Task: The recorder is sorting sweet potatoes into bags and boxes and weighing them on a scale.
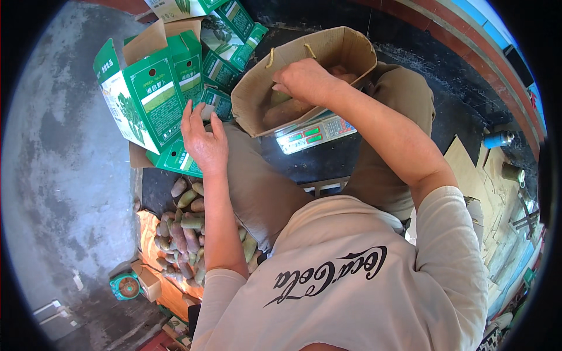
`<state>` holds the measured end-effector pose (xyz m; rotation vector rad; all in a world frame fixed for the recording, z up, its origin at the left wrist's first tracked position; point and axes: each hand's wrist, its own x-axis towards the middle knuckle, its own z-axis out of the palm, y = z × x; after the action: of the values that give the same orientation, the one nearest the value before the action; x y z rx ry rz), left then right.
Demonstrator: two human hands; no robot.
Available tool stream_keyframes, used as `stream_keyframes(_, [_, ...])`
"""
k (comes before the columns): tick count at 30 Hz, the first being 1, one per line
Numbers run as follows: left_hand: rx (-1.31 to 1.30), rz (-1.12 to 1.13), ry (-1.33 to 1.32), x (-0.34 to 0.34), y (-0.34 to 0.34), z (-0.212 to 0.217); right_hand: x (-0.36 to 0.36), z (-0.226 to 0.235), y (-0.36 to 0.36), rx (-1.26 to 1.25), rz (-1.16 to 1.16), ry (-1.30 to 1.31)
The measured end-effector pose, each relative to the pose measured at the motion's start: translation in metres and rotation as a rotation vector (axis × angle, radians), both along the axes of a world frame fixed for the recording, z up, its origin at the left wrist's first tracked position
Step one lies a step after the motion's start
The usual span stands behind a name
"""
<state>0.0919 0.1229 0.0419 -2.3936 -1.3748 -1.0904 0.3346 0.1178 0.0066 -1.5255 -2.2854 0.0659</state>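
My right hand (304,82) reaches over an open cardboard box (249,99) with yellow rope handles, its fingers curled around a radish whose greenish end shows below the fingertips. More long reddish radishes (287,112) lie inside that box; the hand and wrist cover part of them. The box rests on a digital scale (316,134) with lit green displays, between my knees. To the left, my left hand (206,137) is raised with its fingers spread, holding nothing. It hovers beside the green and white cartons (153,99), the nearest of which stands with flaps up.
Below my left forearm, a heap of green and reddish radishes (184,234) lies on an orange sheet (153,245). A small teal fan (126,286) stands farther left. At the right are flattened cardboard (468,161), a blue can (497,139) and a dark green can (513,172).
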Motion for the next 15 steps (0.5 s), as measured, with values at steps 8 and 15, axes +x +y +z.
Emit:
stream_keyframes(8, [-0.046,0.022,-0.011,0.006,-0.005,0.000,0.001,-0.005,-0.009,0.048,-0.044,-0.008])
stream_keyframes(15, [-0.027,-0.023,-0.018,0.003,-0.010,0.006,0.013,0.001,-0.033,0.037,-0.118,-0.033])
